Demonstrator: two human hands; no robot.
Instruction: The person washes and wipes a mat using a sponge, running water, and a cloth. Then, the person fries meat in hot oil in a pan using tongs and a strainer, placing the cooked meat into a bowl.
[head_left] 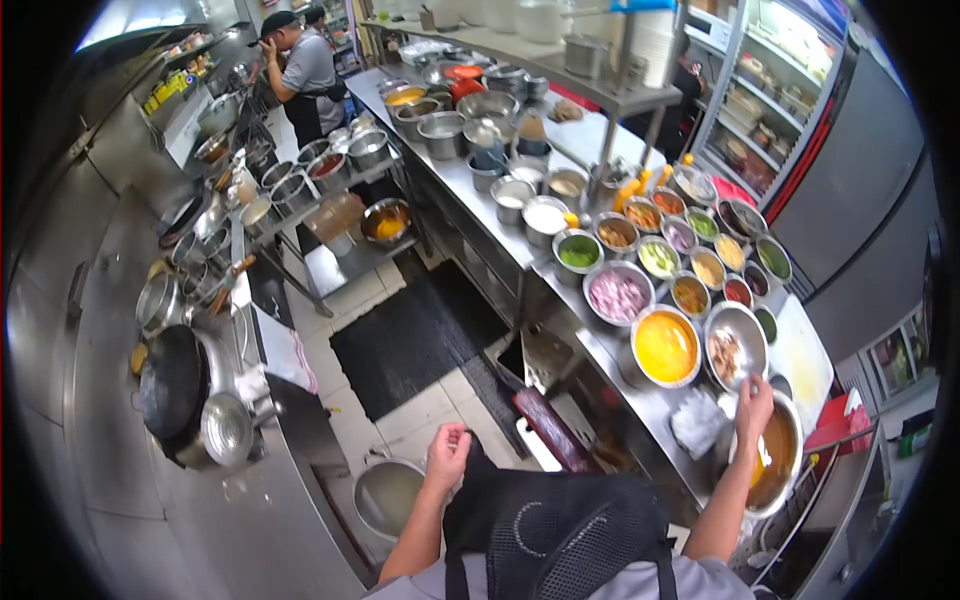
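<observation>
My right hand (755,410) reaches over the prep counter, its fingers closed at the near rim of a metal bowl (738,338) with pale brownish pieces in it. Under my right forearm sits a wider metal bowl (790,455) of brown-orange liquid. Left of these stands a pot of bright yellow-orange liquid (665,345), and a crumpled grey cloth (698,422) lies in front of it. My left hand (448,455) is raised beside my apron, away from the counter. Its fingers are curled, and nothing shows in them.
Several small containers of chopped ingredients (690,292) crowd the counter, beside a bowl of chopped purple onion (618,293). A wok (172,385) sits on the stove at left. On the floor are a black mat (415,335) and a large pot (388,497). A co-worker (300,80) stands far back.
</observation>
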